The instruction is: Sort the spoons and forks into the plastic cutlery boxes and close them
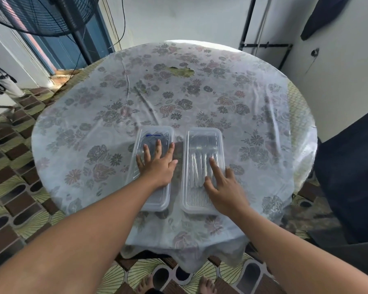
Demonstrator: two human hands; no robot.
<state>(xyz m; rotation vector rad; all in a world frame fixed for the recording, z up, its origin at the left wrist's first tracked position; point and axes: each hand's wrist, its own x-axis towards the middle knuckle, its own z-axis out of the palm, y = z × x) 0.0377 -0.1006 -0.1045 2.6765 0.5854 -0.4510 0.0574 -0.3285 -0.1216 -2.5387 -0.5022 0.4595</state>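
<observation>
Both forearms reach to the two boxes near the table's [72, 128] front edge, left hand [155, 164] spread flat on the left box [153, 132], right hand [223, 185] fingers splayed on the right box [202, 136] holding forks [198, 164]; uneven pressure may leave a lid corner unlatched or slide a box on the slick cloth.

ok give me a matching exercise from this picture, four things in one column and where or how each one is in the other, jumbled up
Things:
1. left hand
2. right hand
3. fan
4. tablecloth

Places or states:
A. standing beyond the table, at the upper left
B. flat on the lid of the left box
C. flowered, covering the round table
D. fingers on the lid of the right box, the one with the forks

Pairs: 1-B, 2-D, 3-A, 4-C
</observation>
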